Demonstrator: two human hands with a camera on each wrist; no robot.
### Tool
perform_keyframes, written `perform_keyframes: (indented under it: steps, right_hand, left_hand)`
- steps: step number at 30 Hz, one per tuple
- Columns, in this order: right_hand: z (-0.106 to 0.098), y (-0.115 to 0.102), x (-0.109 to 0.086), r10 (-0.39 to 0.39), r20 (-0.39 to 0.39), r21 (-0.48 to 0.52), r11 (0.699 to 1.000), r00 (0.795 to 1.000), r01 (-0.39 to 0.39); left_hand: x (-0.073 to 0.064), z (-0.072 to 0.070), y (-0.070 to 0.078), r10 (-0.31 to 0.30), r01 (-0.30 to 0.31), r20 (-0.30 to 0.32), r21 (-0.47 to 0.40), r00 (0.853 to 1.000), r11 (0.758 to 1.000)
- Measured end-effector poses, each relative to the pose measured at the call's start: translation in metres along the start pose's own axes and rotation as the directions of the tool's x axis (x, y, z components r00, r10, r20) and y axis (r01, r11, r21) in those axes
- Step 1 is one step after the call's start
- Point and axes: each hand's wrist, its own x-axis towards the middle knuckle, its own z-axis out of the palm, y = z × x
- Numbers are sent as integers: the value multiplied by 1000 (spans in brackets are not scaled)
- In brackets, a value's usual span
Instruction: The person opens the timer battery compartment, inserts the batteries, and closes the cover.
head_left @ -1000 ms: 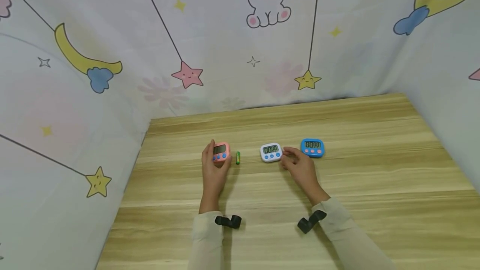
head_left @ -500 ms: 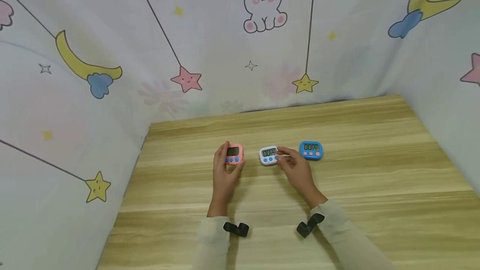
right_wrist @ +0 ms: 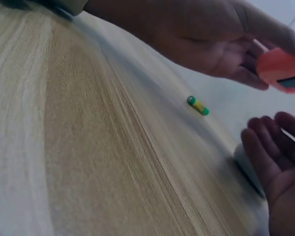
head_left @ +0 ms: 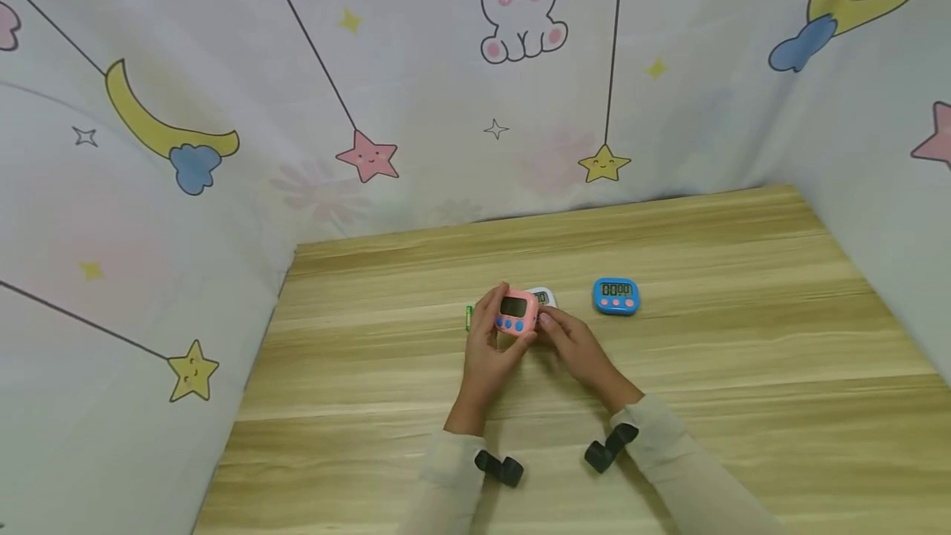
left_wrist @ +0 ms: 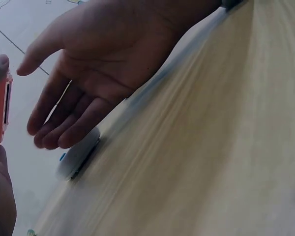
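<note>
The left hand pinches a pink digital timer between thumb and fingers, holding it above the table, its screen facing up towards the head camera. The timer is a flat, smooth-shelled rounded square with a dark grey rectangular screen over a row of round blue buttons. The right hand is near its right edge, fingers relaxed, gently bent and slightly parted, with a gap from the pink shell in the wrist views. Partly covered in the head view by the pink timer, a white digital timer lies on the table by the right fingers; the wrist views are too blurred to tell whether they touch it. A slim cylindrical battery, green at both ends and yellow between, lies left of the white timer. Well to the right rests a glossy blue digital timer with coral-pink buttons and zeros on its screen. The tabletop has long, streaky wood grain, and beyond it hangs softly creased pale cloth printed with stars, moons and a rabbit.
</note>
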Motion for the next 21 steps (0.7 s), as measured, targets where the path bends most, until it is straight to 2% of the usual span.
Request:
perform_keyframes:
  steps: [3,6,8,12,21]
  right_hand:
    - [-1,5,0,32,65,49,998,997,-35]
    - [-1,6,0,43,89,57,997,995,-48]
    - [-1,6,-1,45,86,41,998,995,-49]
    - [0,7,-2,45,66,-19,999,997,-44]
    - [0,6,-3,20,11,-140,990,1000,-18]
  left_hand:
    - [0,3,1,-21,21,20,12,1000,1000]
    - [0,3,1,-35,34,50,23,998,999]
    - [-1,2,1,-44,42,77,24,996,999]
    - [-1,2,1,-25,22,113,31,993,999]
    - [0,3,-2,37,-40,114,26,993,999]
